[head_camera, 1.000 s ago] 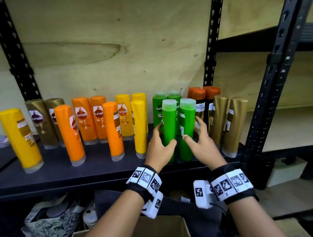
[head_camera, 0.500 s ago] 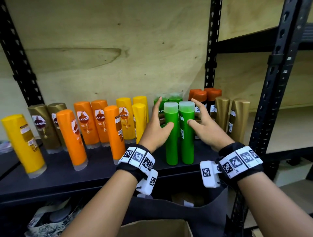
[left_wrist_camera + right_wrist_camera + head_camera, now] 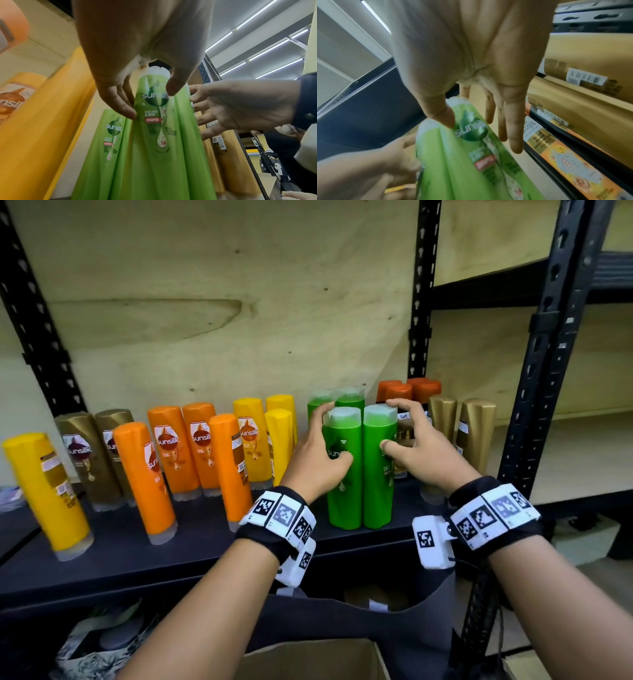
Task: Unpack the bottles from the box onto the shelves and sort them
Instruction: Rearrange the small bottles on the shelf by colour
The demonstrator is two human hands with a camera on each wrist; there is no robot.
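Observation:
Two green Sunsilk bottles stand side by side at the front of the dark shelf, with two more green bottles behind them. My left hand lies against the left bottle, fingers along its left side and thumb on its front. My right hand flanks the right bottle, with nearly straight fingers along its right side and the thumb tip on the label. Both bottles stay upright on the shelf. The cardboard box sits below.
Orange bottles, yellow bottles and gold ones fill the shelf to the left. Orange-capped brown bottles and gold bottles stand right of my hands. A black upright post borders the right side.
Both hands have slid up from the lower half of the two front green bottles to their upper part, index fingers now near the caps. The bottles stay on the shelf.

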